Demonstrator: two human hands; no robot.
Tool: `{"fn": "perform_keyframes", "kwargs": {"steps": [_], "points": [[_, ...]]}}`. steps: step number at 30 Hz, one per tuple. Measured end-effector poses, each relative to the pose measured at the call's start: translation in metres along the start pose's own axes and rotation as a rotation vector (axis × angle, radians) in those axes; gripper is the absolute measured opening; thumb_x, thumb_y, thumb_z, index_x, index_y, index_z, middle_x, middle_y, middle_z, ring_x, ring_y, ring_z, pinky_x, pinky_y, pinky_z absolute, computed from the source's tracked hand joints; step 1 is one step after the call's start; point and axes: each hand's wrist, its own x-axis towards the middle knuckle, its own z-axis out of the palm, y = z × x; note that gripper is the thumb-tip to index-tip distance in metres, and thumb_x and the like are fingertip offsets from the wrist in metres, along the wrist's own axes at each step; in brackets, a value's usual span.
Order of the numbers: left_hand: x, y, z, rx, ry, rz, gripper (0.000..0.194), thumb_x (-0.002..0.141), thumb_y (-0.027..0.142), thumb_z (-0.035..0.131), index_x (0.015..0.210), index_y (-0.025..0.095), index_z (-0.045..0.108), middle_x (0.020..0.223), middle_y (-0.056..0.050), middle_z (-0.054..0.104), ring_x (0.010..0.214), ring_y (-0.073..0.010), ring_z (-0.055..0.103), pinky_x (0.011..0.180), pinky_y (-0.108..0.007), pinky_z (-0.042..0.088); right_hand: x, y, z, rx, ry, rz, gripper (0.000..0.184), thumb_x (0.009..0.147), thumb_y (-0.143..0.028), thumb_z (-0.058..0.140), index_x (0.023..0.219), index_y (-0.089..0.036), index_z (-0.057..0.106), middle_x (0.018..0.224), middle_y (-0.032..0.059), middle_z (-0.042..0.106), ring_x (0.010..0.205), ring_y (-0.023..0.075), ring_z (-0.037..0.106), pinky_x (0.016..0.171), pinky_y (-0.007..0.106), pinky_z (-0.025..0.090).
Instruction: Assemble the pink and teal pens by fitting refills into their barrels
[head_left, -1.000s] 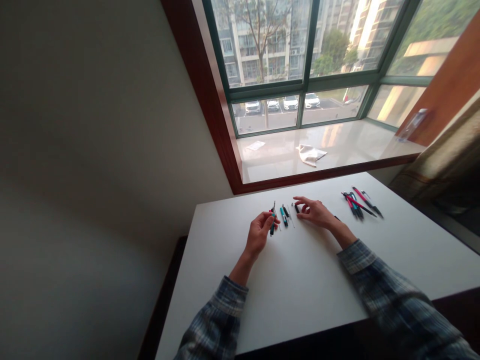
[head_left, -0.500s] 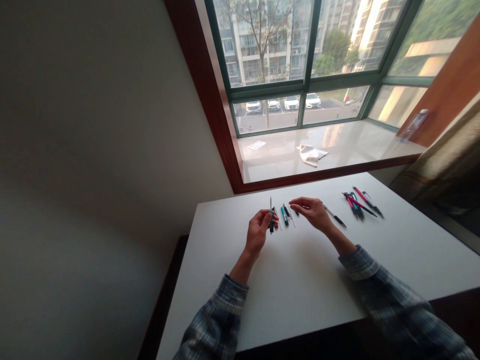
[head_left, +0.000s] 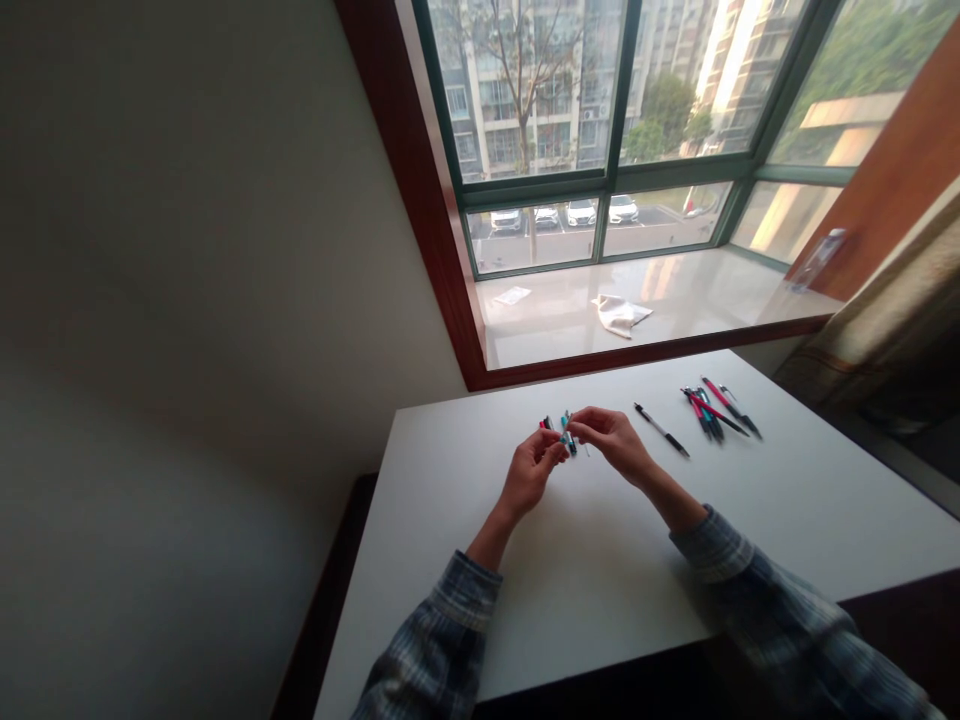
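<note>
My left hand (head_left: 529,472) and my right hand (head_left: 611,440) meet above the white table (head_left: 600,570), their fingertips close together around a teal pen (head_left: 567,428). The left fingers grip its barrel, and the right fingers pinch its upper part. Beside the left fingers lies a small red-and-black pen part (head_left: 545,423). Other loose pen parts under my hands are partly hidden. To the right lies a black-and-silver mechanical pencil (head_left: 661,430), and farther right a bunch of pink, black and teal pens (head_left: 716,413).
The table's far edge meets the wall and a polished window sill (head_left: 660,340), which holds a crumpled white cloth (head_left: 621,316), a paper slip (head_left: 512,295) and a plastic bottle (head_left: 817,258). A curtain (head_left: 870,330) hangs at the right.
My right hand has moved left to join my left hand on the teal pen. The pen now tilts between both hands. The view has shifted slightly.
</note>
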Motion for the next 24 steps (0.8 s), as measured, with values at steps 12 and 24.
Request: {"fn": "perform_keyframes", "kwargs": {"steps": [12, 24], "points": [[0.0, 0.003, 0.003, -0.053, -0.038, -0.006, 0.035, 0.089, 0.05, 0.071, 0.096, 0.016, 0.063, 0.08, -0.002, 0.062, 0.075, -0.0145, 0.057, 0.077, -0.03, 0.047, -0.011, 0.005, 0.007, 0.057, -0.047, 0.038, 0.028, 0.082, -0.044, 0.083, 0.087, -0.018, 0.078, 0.092, 0.0067, 0.077, 0.081, 0.0198, 0.069, 0.079, 0.035, 0.056], [-0.002, 0.016, 0.001, -0.134, 0.107, -0.082, 0.044, 0.081, 0.053, 0.079, 0.101, 0.014, 0.071, 0.072, 0.002, 0.057, 0.06, -0.0085, 0.043, 0.059, -0.024, 0.034, -0.028, -0.003, 0.012, -0.116, 0.067, 0.041, 0.037, 0.086, -0.052, 0.076, 0.1, -0.019, 0.081, 0.093, 0.0083, 0.08, 0.084, 0.0234, 0.072, 0.077, 0.036, 0.058]]}}
